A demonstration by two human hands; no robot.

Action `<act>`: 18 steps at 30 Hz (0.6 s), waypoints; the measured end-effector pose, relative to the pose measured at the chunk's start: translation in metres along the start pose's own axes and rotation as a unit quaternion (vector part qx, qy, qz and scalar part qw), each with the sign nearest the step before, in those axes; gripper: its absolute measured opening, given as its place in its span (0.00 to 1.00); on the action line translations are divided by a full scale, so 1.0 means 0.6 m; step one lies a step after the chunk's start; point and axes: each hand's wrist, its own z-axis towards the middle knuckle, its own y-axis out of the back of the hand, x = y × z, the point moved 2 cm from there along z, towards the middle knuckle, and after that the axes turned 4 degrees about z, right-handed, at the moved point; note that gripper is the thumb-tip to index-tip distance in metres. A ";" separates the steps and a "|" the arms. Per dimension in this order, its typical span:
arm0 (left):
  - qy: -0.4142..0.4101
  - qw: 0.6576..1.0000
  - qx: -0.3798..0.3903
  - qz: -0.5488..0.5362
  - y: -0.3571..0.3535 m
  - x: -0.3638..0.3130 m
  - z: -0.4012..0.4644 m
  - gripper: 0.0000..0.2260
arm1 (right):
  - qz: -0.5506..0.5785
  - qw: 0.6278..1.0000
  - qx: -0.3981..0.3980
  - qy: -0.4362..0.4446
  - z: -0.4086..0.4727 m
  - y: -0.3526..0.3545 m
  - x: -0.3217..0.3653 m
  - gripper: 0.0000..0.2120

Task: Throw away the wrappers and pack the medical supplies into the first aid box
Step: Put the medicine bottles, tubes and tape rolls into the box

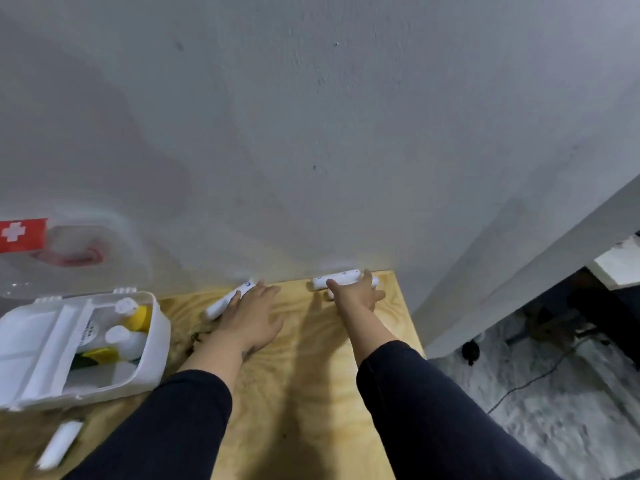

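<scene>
Reaching both arms to the far edge of the wooden table (277, 393), I am going for two white rolls by the wall (311, 133). My left hand (251, 318) is lying flat with straight fingers touching the roll at 11 o'clock (227, 301). My right hand (356, 293) is curling over the roll at 1 o'clock (337, 278), but I cannot tell if it is gripping yet. The first aid box (152, 341) is sitting open at 9 o'clock, bottles inside. I think I should wrap my fingers all around each roll before lifting, so neither rolls away. Another roll (59, 445) is waiting at 7 o'clock.
</scene>
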 end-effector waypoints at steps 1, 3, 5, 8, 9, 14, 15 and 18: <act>0.005 1.000 -0.003 -0.003 -0.001 0.002 0.001 0.27 | -0.003 1.000 -0.006 -0.007 0.003 -0.006 0.003 0.44; 0.012 1.000 -0.009 0.000 -0.003 0.006 0.002 0.27 | -0.011 1.000 -0.014 -0.025 0.009 -0.014 0.006 0.50; 0.016 1.000 -0.017 0.003 -0.003 0.008 0.003 0.26 | -0.030 0.999 -0.020 -0.036 0.013 -0.019 0.011 0.53; 0.018 1.000 -0.020 -0.004 -0.003 0.009 0.004 0.26 | -0.059 0.997 -0.016 -0.045 0.018 -0.026 0.019 0.54; 0.018 1.000 -0.020 -0.006 -0.002 0.010 0.003 0.26 | -0.068 0.997 -0.012 -0.047 0.018 -0.029 0.020 0.54; 0.012 1.000 -0.020 -0.009 -0.003 0.014 -0.001 0.26 | -0.078 0.997 -0.022 -0.018 0.020 -0.043 0.016 0.35; 0.011 1.000 -0.022 -0.010 -0.003 0.014 -0.002 0.26 | -0.074 0.997 -0.029 -0.015 0.022 -0.044 0.015 0.31; 0.010 1.000 -0.020 -0.013 -0.002 0.017 -0.007 0.26 | -0.056 0.998 -0.022 -0.019 0.022 -0.041 0.015 0.32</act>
